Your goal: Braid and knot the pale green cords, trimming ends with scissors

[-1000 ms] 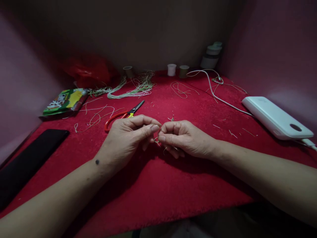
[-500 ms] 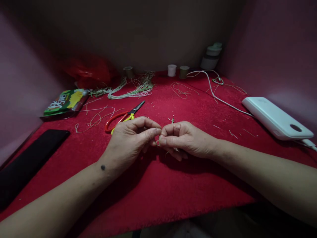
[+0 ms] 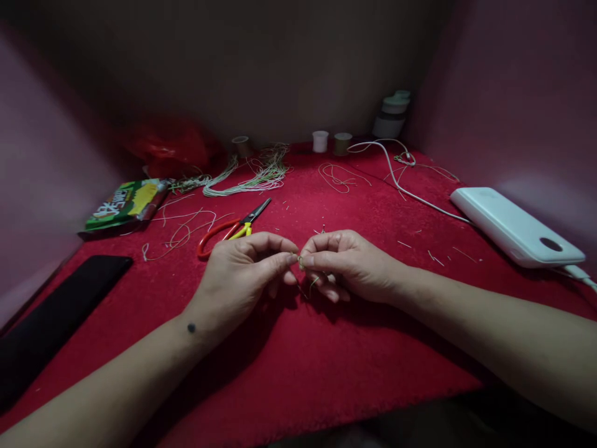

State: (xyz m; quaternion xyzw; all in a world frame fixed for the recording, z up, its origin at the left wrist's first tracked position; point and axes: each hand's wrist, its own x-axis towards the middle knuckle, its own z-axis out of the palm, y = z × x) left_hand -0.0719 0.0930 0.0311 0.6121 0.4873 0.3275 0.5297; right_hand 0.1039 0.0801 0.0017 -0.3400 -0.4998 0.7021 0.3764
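Both hands meet at the middle of the red cloth-covered table (image 3: 326, 367). My left hand (image 3: 242, 274) pinches a thin pale cord (image 3: 310, 285) between thumb and forefinger. My right hand (image 3: 347, 261) pinches the same cord right beside it, fingertips almost touching. A short end of the cord hangs below the fingers. Just behind the left hand lie orange-handled scissors (image 3: 233, 227), blades pointing away to the right.
A bundle of pale cords (image 3: 254, 174) and loose strands lie at the back. Small spools (image 3: 320, 141) stand by the rear wall. A white power bank (image 3: 515, 227) with a cable sits right. A green packet (image 3: 124, 200) and a black flat object (image 3: 51, 317) lie left.
The hands stay pinched together on the cord, with small finger movements. The view has tilted slightly, so everything on the table sits a little lower in the picture.
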